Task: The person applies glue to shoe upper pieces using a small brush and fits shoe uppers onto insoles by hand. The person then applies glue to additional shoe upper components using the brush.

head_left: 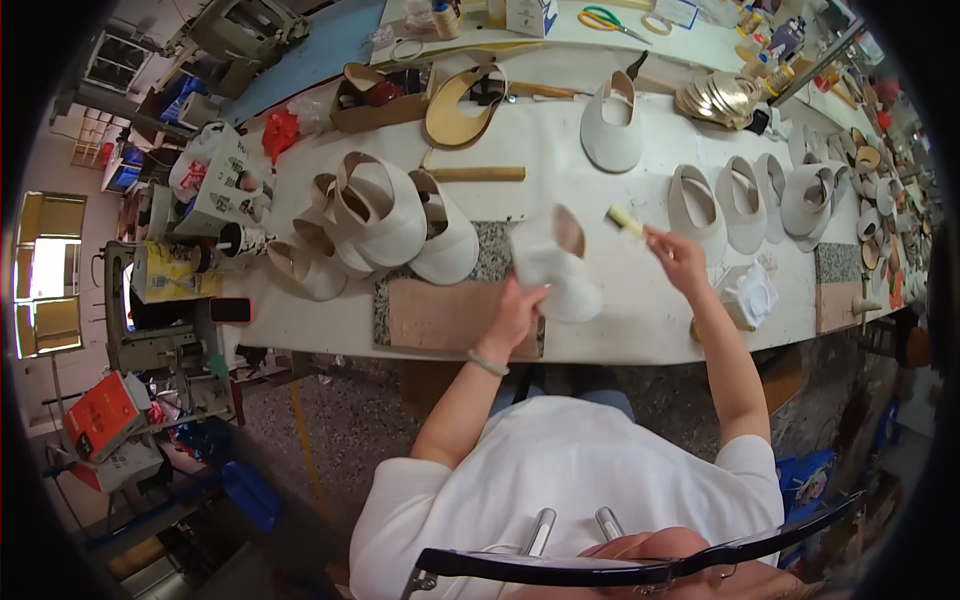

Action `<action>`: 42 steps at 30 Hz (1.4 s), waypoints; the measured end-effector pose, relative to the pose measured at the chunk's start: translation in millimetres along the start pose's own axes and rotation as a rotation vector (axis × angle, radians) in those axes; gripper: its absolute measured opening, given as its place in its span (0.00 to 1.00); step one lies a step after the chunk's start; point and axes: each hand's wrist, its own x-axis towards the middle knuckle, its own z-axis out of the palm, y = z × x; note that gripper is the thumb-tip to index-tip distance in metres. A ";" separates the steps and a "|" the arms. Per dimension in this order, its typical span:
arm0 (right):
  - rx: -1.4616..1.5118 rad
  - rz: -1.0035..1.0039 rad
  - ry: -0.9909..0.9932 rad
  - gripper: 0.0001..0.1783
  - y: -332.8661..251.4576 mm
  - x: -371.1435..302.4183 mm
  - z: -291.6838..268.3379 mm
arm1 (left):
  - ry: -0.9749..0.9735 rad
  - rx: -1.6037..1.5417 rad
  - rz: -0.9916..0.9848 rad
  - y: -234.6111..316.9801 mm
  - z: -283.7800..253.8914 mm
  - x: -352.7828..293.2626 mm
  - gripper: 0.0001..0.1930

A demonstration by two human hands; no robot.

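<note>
My left hand grips a white shoe upper by its side, with the thumb across it. The upper is lifted over the front of the bench and its foot opening shows; it is slightly blurred. Pinched in the fingers of my right hand is a small brush with a pale, dark-tipped head, held just right of the upper and apart from it. Beneath my left hand lies a pinkish board on a speckled stone slab.
Several white uppers cluster at the left, others at the right. A hammer lies behind the slab. A crumpled white wad sits right of my forearm. A phone rests at the left edge; scissors lie at the back.
</note>
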 end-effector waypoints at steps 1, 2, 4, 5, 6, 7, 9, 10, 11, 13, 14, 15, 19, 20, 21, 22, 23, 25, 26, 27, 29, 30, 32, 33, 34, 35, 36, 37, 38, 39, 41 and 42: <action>0.221 -0.074 0.174 0.16 17.4 23.8 6.3 | 0.026 -0.033 0.039 15.9 -1.3 1.7 0.27; 0.117 -0.023 0.126 0.24 8.9 48.9 1.7 | 0.081 -0.065 0.086 27.1 -12.1 -2.1 0.27; -0.137 0.201 -0.009 0.35 -20.1 100.7 -1.6 | 0.169 -0.089 0.165 33.6 -38.5 -4.7 0.27; -0.220 0.263 -0.049 0.37 -20.8 128.9 3.8 | 0.242 -0.108 0.238 32.4 -51.0 -3.3 0.28; -0.299 0.323 -0.091 0.39 -17.9 156.6 12.2 | 0.243 -0.106 0.243 26.5 -67.0 -5.4 0.28; -0.297 0.319 -0.087 0.39 -1.9 182.0 27.8 | 0.377 -0.089 0.164 15.1 -84.7 -10.5 0.28; -0.427 0.226 0.059 0.35 39.7 227.4 63.9 | 0.550 0.063 0.156 -13.0 -112.7 -19.3 0.29; -0.417 0.217 0.057 0.35 38.9 239.4 78.4 | 0.608 0.195 0.225 -28.4 -124.2 -35.4 0.29; -0.441 0.281 0.079 0.31 36.3 250.2 89.1 | 0.750 0.586 0.254 -41.3 -126.1 -53.8 0.29; -0.462 0.360 0.121 0.27 46.8 261.8 91.1 | 0.857 0.987 0.288 -49.9 -111.8 -75.2 0.29; -0.417 0.382 0.068 0.23 56.7 262.8 88.8 | 0.794 0.939 0.248 -40.9 -92.2 -82.4 0.27; -0.370 0.398 0.007 0.19 61.4 259.3 87.3 | 0.740 0.892 0.204 -34.4 -77.2 -87.8 0.26; -0.007 0.154 -0.117 0.15 7.2 192.0 55.1 | 0.571 0.501 0.060 -23.4 -41.8 -62.7 0.23; 0.103 0.064 -0.170 0.14 10.3 162.4 42.9 | 0.503 0.297 -0.004 -17.1 -30.9 -43.5 0.21; 0.210 -0.029 -0.220 0.14 14.1 130.9 31.6 | 0.431 0.096 -0.074 -10.7 -20.7 -24.7 0.21; 0.147 -0.022 -0.336 0.13 -2.3 98.1 13.7 | 0.404 0.107 -0.081 -8.9 -15.6 -8.2 0.21; 0.086 -0.017 -0.462 0.13 -25.7 66.6 -7.3 | 0.261 -0.192 -0.206 -10.8 -13.5 6.1 0.23; 0.087 -0.080 -0.641 0.12 -41.9 7.1 -41.4 | 0.081 -0.467 -0.384 -10.7 18.7 26.7 0.27; 0.092 -0.085 -0.671 0.12 -37.3 -21.3 -50.2 | 0.010 -0.514 -0.431 -5.1 47.2 29.6 0.29; 0.103 -0.090 -0.703 0.12 -33.2 -47.4 -56.1 | -0.052 -0.560 -0.482 -3.0 65.8 30.0 0.32; 0.083 -0.010 -0.695 0.12 -23.7 -93.8 -62.8 | -0.143 -0.628 -0.567 -25.9 64.7 38.1 0.30; 0.043 0.011 -0.655 0.14 -19.5 -113.6 -64.3 | -0.252 -0.642 -0.601 -40.5 58.3 47.5 0.27; 0.105 0.166 -0.525 0.21 -16.9 -152.4 -75.6 | -0.324 -0.562 -0.592 -47.1 72.4 58.3 0.19; 0.163 0.218 -0.365 0.24 -13.1 -174.0 -82.4 | -0.328 -0.551 -0.632 -39.6 87.6 54.7 0.19; 0.204 0.269 -0.156 0.24 2.6 -200.7 -79.5 | -0.200 -0.547 -0.562 -30.3 105.1 53.0 0.17; 0.237 0.303 0.046 0.24 23.7 -222.2 -75.1 | -0.072 -0.543 -0.471 -25.4 115.7 56.0 0.17; 0.077 0.423 0.168 0.22 41.5 -240.3 -77.5 | -0.077 -0.537 -0.489 -27.1 118.8 60.0 0.17; -0.081 0.536 0.278 0.20 54.5 -256.1 -78.7 | -0.127 -0.430 -0.427 -27.8 118.6 58.8 0.16; -0.212 0.596 0.302 0.19 70.7 -265.8 -80.6 | -0.174 -0.324 -0.362 -30.6 119.8 56.5 0.16; -0.339 0.654 0.322 0.18 82.4 -269.3 -81.1 | -0.166 -0.316 -0.368 -33.3 123.8 51.4 0.16; -0.446 0.685 0.327 0.15 94.8 -260.3 -74.8 | -0.349 -0.012 -0.217 -39.2 138.2 44.0 0.19; -0.517 0.679 0.281 0.14 104.4 -251.7 -67.3 | -0.394 0.050 -0.220 -48.8 137.4 41.6 0.21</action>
